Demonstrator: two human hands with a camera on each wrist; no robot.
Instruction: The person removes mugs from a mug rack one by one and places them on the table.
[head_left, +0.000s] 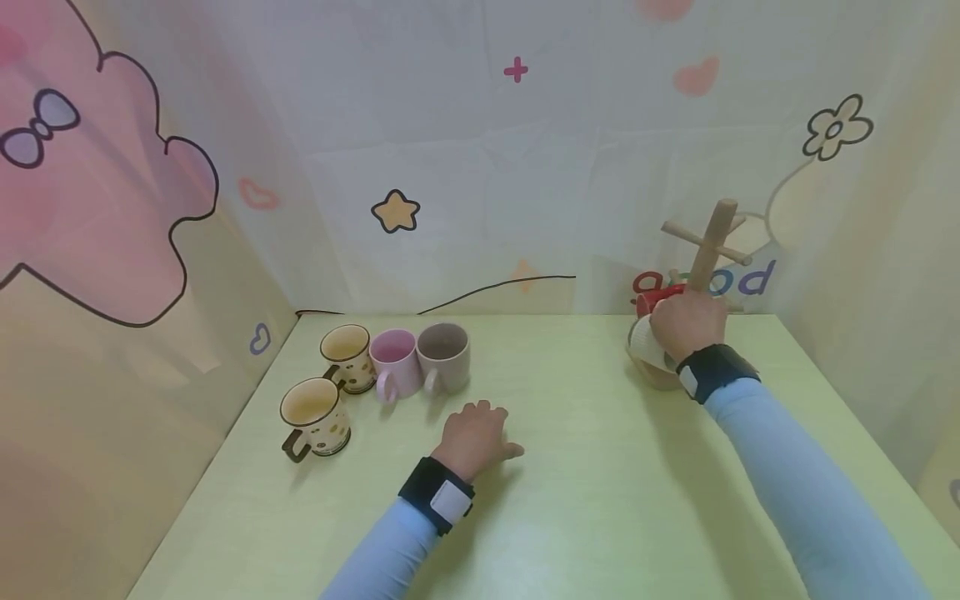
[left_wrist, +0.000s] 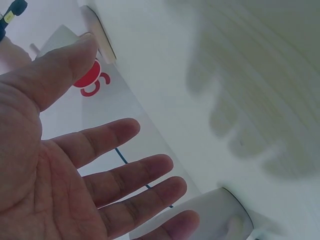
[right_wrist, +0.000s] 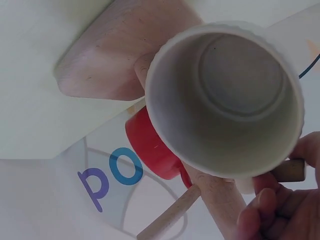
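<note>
White mug sits right at the right grip, whose curled fingers pinch it on the handle side, beside the end of a wooden peg. Just past that grip are the red mug and wooden stand. The left grip, fingers spread, hovers above the surface, near the gray mug beyond its fingertips.

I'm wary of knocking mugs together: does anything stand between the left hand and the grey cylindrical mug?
Nothing visible does: only bare pale-green tabletop separates the left hand from the grey cylindrical mug. The pink cylindrical mug stands beside it, outside that gap.
</note>
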